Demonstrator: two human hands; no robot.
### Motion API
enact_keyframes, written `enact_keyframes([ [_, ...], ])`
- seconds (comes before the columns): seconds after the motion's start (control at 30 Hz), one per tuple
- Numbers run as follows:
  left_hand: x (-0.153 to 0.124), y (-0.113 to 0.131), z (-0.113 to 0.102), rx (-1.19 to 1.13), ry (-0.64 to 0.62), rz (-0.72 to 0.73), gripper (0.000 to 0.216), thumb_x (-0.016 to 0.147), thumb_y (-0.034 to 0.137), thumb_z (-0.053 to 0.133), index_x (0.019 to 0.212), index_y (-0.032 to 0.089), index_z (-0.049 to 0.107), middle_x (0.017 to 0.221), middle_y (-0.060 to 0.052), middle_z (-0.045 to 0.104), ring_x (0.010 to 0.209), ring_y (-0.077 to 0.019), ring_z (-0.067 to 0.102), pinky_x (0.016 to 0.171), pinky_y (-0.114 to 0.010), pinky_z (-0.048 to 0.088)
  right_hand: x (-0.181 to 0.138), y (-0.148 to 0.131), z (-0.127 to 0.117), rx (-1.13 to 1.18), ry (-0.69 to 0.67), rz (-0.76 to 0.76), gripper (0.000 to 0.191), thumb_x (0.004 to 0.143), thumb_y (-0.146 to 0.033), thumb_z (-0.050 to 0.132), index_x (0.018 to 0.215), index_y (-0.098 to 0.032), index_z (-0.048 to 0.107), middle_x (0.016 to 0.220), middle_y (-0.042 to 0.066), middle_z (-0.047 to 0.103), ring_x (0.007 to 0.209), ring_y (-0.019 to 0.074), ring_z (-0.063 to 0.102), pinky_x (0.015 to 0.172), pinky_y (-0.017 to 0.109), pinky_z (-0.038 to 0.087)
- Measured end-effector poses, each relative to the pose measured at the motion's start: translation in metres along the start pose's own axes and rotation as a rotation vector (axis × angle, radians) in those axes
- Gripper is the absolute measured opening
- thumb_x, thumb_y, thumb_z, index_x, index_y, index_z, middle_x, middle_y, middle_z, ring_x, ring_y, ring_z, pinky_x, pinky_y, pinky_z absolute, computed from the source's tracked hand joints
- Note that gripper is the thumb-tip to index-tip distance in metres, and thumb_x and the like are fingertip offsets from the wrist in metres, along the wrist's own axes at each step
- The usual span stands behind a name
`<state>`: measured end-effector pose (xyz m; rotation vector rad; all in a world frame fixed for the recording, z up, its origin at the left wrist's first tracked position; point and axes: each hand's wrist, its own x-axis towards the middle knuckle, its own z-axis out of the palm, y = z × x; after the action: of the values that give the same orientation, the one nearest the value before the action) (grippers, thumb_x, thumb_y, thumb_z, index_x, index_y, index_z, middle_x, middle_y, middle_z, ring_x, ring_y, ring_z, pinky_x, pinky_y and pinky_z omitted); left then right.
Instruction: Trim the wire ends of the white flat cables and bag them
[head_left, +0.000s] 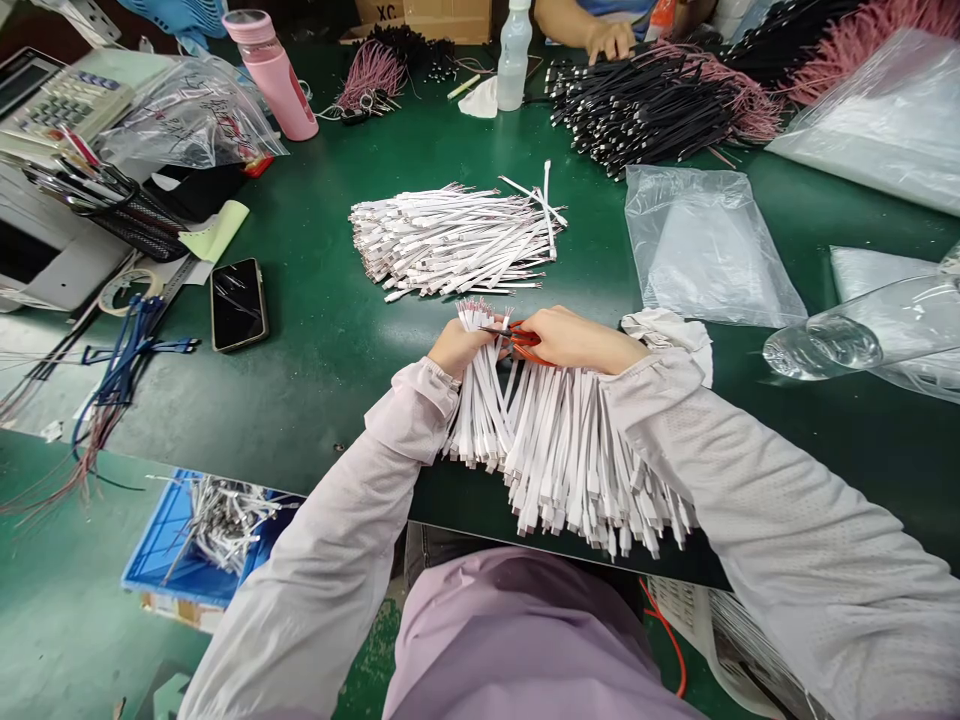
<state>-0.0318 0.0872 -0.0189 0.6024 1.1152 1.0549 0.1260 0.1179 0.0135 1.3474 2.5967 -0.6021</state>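
1. Lilac sleeves [750, 500] fill the near edge and reach onto the green desk [322, 340].
2. On the desk's near edge lies a fanned bundle of white cables [570, 450], its plug ends overhanging toward the person.
3. Further back, well apart, rests a second pile of white cables [450, 240].
4. Of the two hands, the left hand [459, 345] is closed around the bundle's far end; the right hand [574, 338], just beside it, grips red snips [525, 340].
5. The snips' blades meet the bundle's bare wire tips [474, 312].

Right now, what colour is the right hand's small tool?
Red-orange: head view shows the small tool in the right hand, white cables in the left hand.
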Motion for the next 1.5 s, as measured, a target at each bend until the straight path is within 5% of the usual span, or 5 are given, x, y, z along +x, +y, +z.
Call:
enact_keyframes([
  [0.57, 0.004, -0.006, -0.004, 0.036, -0.038, 0.066, 0.012, 0.067, 0.011, 0.075, 0.076, 0.011, 0.067, 0.061, 0.000, 0.064, 0.057, -0.0130, 0.060, 0.067, -0.031, 0.055, -0.005, 0.001, 0.000, 0.033, 0.048, -0.009, 0.020, 0.087, -0.028, 0.053, 0.075, -0.016, 0.065, 0.065, 0.008, 0.064, 0.055, 0.0166, 0.052, 0.055, 0.027, 0.030],
  [0.9, -0.002, -0.015, 0.001, 0.325, -0.097, 0.327, 0.024, 0.065, 0.027, 0.080, 0.084, 0.014, 0.073, 0.081, -0.004, 0.071, 0.080, -0.0176, 0.063, 0.078, -0.029, 0.048, -0.050, 0.005, 0.032, 0.499, 0.732, 0.082, 0.026, 0.083, -0.030, 0.055, 0.100, -0.016, 0.070, 0.084, 0.006, 0.067, 0.070, 0.0178, 0.058, 0.068, 0.029, 0.044],
  [1.17, -0.007, -0.014, 0.005, 0.413, -0.100, 0.317, 0.031, 0.058, 0.028, 0.085, 0.055, 0.017, 0.056, 0.055, 0.003, 0.053, 0.057, -0.0119, 0.049, 0.061, -0.027, 0.041, -0.049, 0.002, 0.044, 0.552, 0.790, -0.008, 0.035, 0.086, -0.030, 0.054, 0.117, -0.019, 0.066, 0.085, 0.005, 0.063, 0.072, 0.0174, 0.055, 0.073, 0.030, 0.046],
  [1.33, -0.008, -0.015, 0.007, 0.419, -0.083, 0.328, 0.026, 0.057, 0.027, 0.085, 0.067, 0.015, 0.065, 0.063, 0.001, 0.061, 0.061, -0.0128, 0.053, 0.062, -0.026, 0.042, -0.048, 0.001, 0.044, 0.462, 0.830, -0.025, 0.025, 0.086, -0.025, 0.051, 0.101, -0.017, 0.070, 0.083, 0.006, 0.064, 0.078, 0.0199, 0.059, 0.074, 0.031, 0.047],
  [1.5, -0.008, -0.015, 0.005, 0.450, -0.097, 0.323, 0.026, 0.063, 0.033, 0.081, 0.060, 0.015, 0.064, 0.061, -0.002, 0.063, 0.061, -0.0142, 0.056, 0.065, -0.028, 0.044, -0.052, 0.001, 0.046, 0.509, 0.901, 0.046, 0.023, 0.086, -0.026, 0.053, 0.098, -0.017, 0.070, 0.086, 0.007, 0.067, 0.075, 0.0191, 0.061, 0.073, 0.031, 0.048],
])
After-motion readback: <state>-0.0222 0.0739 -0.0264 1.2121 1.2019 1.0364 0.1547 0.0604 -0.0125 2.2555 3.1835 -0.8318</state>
